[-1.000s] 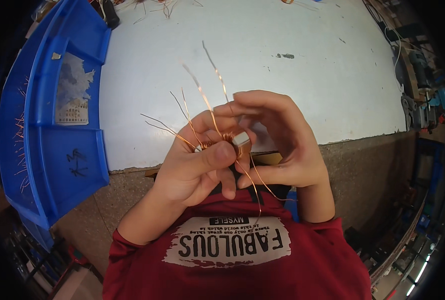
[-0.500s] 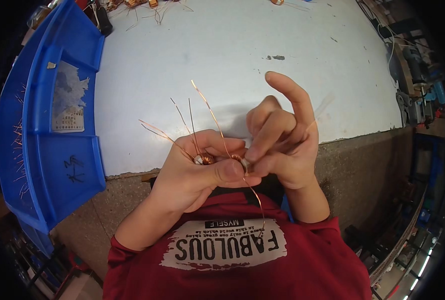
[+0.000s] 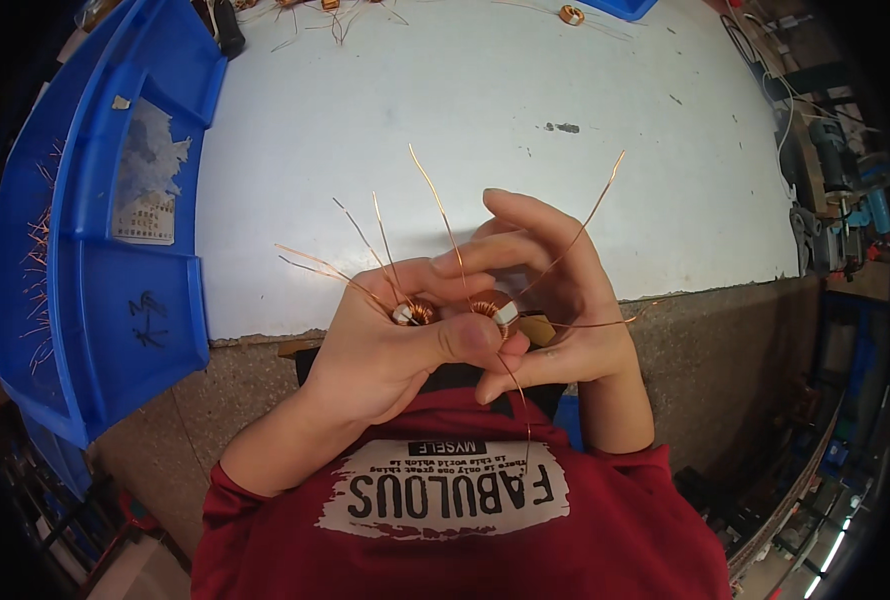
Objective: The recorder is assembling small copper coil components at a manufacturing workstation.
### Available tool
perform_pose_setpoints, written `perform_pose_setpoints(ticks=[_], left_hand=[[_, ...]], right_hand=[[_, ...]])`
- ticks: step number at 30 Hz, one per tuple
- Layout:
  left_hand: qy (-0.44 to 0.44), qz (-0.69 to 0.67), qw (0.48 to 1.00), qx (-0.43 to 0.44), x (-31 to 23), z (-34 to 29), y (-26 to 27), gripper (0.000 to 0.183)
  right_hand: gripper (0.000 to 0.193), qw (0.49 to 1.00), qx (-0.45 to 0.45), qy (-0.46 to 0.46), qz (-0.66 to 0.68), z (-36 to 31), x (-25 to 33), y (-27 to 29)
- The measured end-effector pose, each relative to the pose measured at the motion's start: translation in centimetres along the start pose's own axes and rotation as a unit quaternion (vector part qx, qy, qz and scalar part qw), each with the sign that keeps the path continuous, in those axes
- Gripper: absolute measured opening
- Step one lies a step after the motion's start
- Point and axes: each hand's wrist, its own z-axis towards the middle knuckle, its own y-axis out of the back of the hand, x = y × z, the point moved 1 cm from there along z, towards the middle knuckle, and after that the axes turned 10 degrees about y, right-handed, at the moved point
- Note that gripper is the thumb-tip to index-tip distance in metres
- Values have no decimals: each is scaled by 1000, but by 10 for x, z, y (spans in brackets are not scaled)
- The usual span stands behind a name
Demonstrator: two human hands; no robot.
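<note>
My left hand (image 3: 380, 345) pinches a ring-shaped coil of copper wire (image 3: 485, 303) with a white piece on its side, between thumb and fingers. Long copper leads spread from this coil upward, to the right and down across my shirt. A second copper-wound coil (image 3: 420, 312), also with a white part, sits in the same hand nearer the palm, its thin leads fanning up and left. Curved around the first coil's right side, my right hand (image 3: 585, 300) has its fingers and thumb apart and grips nothing. A small tan patch (image 3: 537, 328) shows behind the leads; what it is I cannot tell.
A blue plastic bin (image 3: 155, 300) with copper wire pieces (image 3: 40, 260) stands left of the white tabletop (image 3: 365, 110). Another coil (image 3: 571, 15) lies at the far edge beside a blue tray (image 3: 620, 6). Tools, including a dark cylindrical one (image 3: 833, 155), sit at right.
My right hand has let go of the first coil and opened, its fingers drawn back. More of that coil and its right-hand leads now show. My left hand keeps both coils.
</note>
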Motion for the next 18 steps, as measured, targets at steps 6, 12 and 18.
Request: perform_pose_setpoints(ticks=[6, 12, 18], left_hand=[[-9, 10, 1000, -21, -1, -1, -4, 23], [1, -35, 999, -24, 3, 0, -12, 21], [-101, 119, 984, -89, 3, 1, -10, 19]], right_hand=[[98, 986, -36, 54, 151, 6, -10, -4], [75, 950, -55, 120, 283, -2, -25, -1], [42, 987, -86, 10, 137, 2, -9, -16]])
